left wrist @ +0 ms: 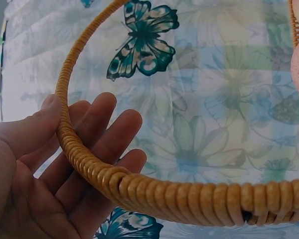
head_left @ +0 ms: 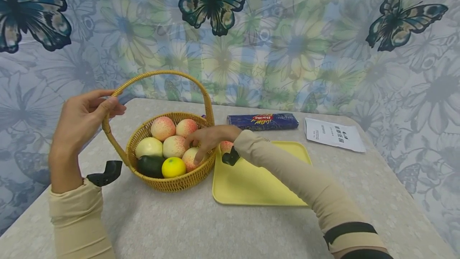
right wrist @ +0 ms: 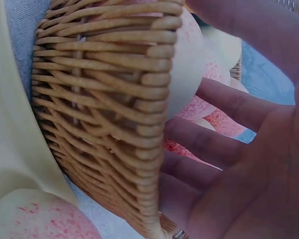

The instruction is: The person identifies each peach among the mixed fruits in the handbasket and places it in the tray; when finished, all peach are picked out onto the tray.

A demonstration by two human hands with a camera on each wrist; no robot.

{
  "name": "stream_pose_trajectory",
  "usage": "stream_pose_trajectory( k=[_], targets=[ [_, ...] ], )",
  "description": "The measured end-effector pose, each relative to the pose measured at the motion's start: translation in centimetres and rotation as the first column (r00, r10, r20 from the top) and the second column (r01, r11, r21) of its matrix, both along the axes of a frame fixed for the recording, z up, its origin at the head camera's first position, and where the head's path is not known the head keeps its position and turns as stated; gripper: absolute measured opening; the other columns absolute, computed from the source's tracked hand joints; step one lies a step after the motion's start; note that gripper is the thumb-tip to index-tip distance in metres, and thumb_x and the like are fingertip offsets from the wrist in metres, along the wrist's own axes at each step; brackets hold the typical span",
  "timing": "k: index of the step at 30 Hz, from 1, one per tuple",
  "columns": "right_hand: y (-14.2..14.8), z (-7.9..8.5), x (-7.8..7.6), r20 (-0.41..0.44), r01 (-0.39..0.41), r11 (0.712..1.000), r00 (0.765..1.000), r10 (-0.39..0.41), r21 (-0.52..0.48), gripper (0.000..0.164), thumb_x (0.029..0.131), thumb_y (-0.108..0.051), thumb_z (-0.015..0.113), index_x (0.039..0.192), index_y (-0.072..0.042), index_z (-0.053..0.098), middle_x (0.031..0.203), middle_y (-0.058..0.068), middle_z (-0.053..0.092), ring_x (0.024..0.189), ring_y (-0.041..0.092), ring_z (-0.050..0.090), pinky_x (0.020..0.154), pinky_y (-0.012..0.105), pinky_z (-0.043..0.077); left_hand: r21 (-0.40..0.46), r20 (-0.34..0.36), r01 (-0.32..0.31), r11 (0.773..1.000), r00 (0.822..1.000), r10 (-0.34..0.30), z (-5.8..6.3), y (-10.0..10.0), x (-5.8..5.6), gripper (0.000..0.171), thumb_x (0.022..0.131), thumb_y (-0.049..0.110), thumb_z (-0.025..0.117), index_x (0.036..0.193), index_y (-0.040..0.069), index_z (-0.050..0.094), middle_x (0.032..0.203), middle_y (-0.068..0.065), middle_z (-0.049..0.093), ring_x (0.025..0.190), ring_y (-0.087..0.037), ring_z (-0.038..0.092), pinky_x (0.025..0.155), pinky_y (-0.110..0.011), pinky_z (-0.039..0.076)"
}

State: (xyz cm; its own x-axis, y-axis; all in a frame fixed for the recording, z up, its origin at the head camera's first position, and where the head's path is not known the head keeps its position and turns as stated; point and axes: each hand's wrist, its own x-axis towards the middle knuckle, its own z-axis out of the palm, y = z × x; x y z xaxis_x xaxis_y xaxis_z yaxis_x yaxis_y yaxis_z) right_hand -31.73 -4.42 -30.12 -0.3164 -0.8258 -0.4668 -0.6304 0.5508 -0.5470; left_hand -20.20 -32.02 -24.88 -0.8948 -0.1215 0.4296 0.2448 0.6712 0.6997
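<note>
A wicker basket with a tall arched handle stands at the left. Inside lie several peaches, a pale yellow-green round fruit, a dark green avocado-like fruit and a yellow lemon. With thumb and fingers, my left hand pinches the left side of the handle. My right hand reaches over the basket's right rim, its fingers spread and loosely bent around the front right peach. Between thumb and fingers, that peach shows behind the wicker wall.
A yellow tray lies right of the basket, with another peach at its left edge, partly hidden by the right wrist. Behind it is a blue Barilla pasta packet. A white printed pouch lies at the back right.
</note>
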Motion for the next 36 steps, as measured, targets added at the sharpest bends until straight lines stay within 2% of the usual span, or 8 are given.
stream_pose_trajectory(
  k=[8, 16, 24, 31, 36],
  targets=[
    [-0.5, -0.5, -0.2, -0.002, 0.031, 0.999, 1.000, -0.031, 0.018, 0.055, 0.085, -0.025, 0.074, 0.131, -0.015, 0.047, 0.138, 0.008, 0.045, 0.124, 0.018, 0.044, 0.094, 0.026, 0.043, -0.002, 0.010, 0.003, 1.000, 1.000, -0.003, 0.3, -0.3, -0.5, 0.038, 0.098, 0.027, 0.056, 0.127, 0.004, 0.059, 0.078, 0.024, 0.065, 0.076, 0.009, 0.061, 0.068, -0.006, 0.044],
    [-0.8, -0.5, -0.5, -0.033, 0.031, 0.999, 0.999, -0.031, 0.019, 0.051, 0.083, -0.025, 0.076, 0.126, -0.017, 0.049, 0.133, 0.006, 0.047, 0.119, 0.016, 0.046, 0.093, 0.025, 0.043, -0.002, 0.022, 0.004, 1.000, 1.000, -0.004, 0.6, -0.5, -0.9, 0.038, 0.098, 0.028, 0.055, 0.127, 0.004, 0.059, 0.077, 0.024, 0.065, 0.076, 0.009, 0.061, 0.067, -0.006, 0.044],
    [-0.5, -0.2, -0.5, -0.039, 0.022, 1.000, 0.999, -0.022, -0.018, 0.049, 0.083, -0.022, 0.075, 0.125, -0.017, 0.050, 0.130, 0.004, 0.050, 0.116, 0.015, 0.048, 0.092, 0.025, 0.043, -0.014, 0.037, -0.002, 1.000, 0.999, 0.002, 0.8, -0.6, -1.1, 0.038, 0.098, 0.030, 0.054, 0.127, 0.006, 0.060, 0.078, 0.024, 0.064, 0.076, 0.008, 0.060, 0.067, -0.007, 0.044],
    [0.0, 0.1, -0.6, -0.024, 0.006, 0.996, 1.000, -0.008, -0.090, 0.049, 0.081, -0.013, 0.074, 0.125, -0.012, 0.051, 0.121, 0.005, 0.057, 0.105, 0.014, 0.054, 0.088, 0.023, 0.044, -0.008, 0.036, 0.000, 1.000, 0.999, 0.000, 0.8, -0.6, -1.2, 0.038, 0.098, 0.031, 0.055, 0.126, 0.006, 0.060, 0.078, 0.023, 0.065, 0.076, 0.008, 0.060, 0.067, -0.007, 0.044],
    [0.1, -0.1, -0.7, -0.023, 0.014, 0.995, 1.000, -0.017, -0.098, 0.050, 0.082, -0.013, 0.074, 0.125, -0.012, 0.049, 0.122, 0.007, 0.056, 0.107, 0.014, 0.054, 0.086, 0.022, 0.046, -0.003, 0.033, 0.004, 1.000, 0.999, -0.004, 0.8, -0.6, -1.3, 0.037, 0.098, 0.028, 0.056, 0.126, 0.005, 0.060, 0.078, 0.023, 0.065, 0.076, 0.008, 0.061, 0.067, -0.007, 0.045]
  ],
)
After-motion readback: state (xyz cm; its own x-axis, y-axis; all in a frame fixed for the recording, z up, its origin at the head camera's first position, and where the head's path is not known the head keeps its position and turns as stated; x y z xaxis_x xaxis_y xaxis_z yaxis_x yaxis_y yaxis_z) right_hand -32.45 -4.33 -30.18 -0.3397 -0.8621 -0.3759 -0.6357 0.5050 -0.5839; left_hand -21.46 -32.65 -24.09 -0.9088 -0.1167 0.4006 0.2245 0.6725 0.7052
